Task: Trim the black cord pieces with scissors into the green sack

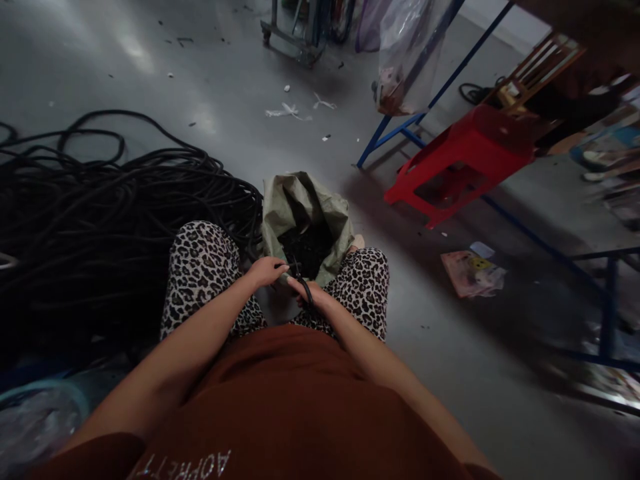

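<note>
I sit with leopard-print knees apart over a grey floor. My left hand pinches the end of a thin black cable just in front of my left knee. My right hand grips black-handled scissors, its fingers through the loop, the blades pointing at the cable. Both hands meet above the mouth of a pale green woven sack that stands between my knees and holds dark cut pieces.
A big tangled heap of black cable fills the floor on my left. A red plastic stool stands at the right by a blue metal frame. A pink packet and white scraps lie on the floor.
</note>
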{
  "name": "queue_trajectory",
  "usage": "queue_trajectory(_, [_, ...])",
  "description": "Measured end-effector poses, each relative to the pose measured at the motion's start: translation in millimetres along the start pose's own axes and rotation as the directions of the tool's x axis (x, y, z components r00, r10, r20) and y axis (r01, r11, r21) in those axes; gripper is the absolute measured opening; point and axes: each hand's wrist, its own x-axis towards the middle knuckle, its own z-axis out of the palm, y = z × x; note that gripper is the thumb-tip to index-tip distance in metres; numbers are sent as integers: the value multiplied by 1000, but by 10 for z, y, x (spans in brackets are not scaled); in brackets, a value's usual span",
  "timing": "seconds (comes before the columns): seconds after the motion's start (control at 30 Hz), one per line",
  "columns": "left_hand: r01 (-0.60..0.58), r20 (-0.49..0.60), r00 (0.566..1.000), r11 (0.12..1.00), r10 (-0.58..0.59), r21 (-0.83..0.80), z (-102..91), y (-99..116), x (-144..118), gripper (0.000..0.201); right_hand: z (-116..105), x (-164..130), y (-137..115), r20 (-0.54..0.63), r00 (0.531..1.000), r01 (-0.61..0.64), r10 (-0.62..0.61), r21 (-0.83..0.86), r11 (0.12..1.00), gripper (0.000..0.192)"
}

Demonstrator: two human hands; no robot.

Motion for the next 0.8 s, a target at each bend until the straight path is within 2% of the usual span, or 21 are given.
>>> queue_trajectory(0.1, [20,28,999,999,-19,-29,6,-6,-3,38,-8,28,10,38,998,45,-43,-69,997,60])
queue_trajectory(0.23, [23,60,998,998,-20,-50,16,-28,7,41,-12,48,11,-8,1000,3,-4,-115,993,65])
queue_trajectory(0.37, [22,48,999,997,-19,-68,23,-48,22,43,-25,10,0,-61,998,11,-19,-130,992,66])
queue_trajectory(0.8, [39,40,999,997,-36,-66,20,-45,21,42,-26,-32,-31,-77,997,13,-25,-157,988,64])
